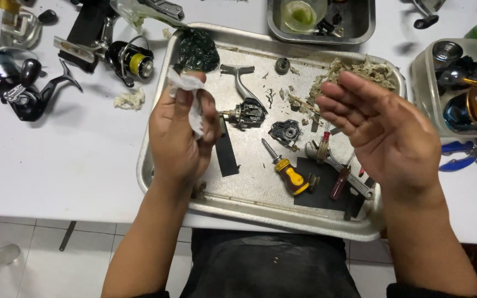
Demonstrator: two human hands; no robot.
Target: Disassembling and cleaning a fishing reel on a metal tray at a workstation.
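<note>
The loose parts are the weak point here. The reel body (248,112) lies just past the fingertips of the left hand (180,135), and a small dark gear housing (286,132) sits between the two hands; a careless sweep of either hand could knock them across the metal tray (155,118) or mix them into the dirty wadding (354,74) heaped beyond the right fingertips. The tissue could also shed shreds onto the greasy parts, to judge by the scraps already strewn about.

The left hand is closed on a crumpled white tissue (187,91), thumb and fingers pinching it so that the paper sticks up above the knuckles. Whether anything small is wrapped inside it cannot be told.

The right hand (379,129) is open and holds nothing: palm turned up and inward, fingers loosely spread and slightly curled, hovering above the tray without touching anything.

Below the right palm lie a yellow-handled screwdriver (288,172), a red-handled one (340,185) and a wrench (349,176) on a black mat (321,190). A spinning reel with yellow line (133,60) rests on the white table (56,160), well apart from the left fingers.
</note>
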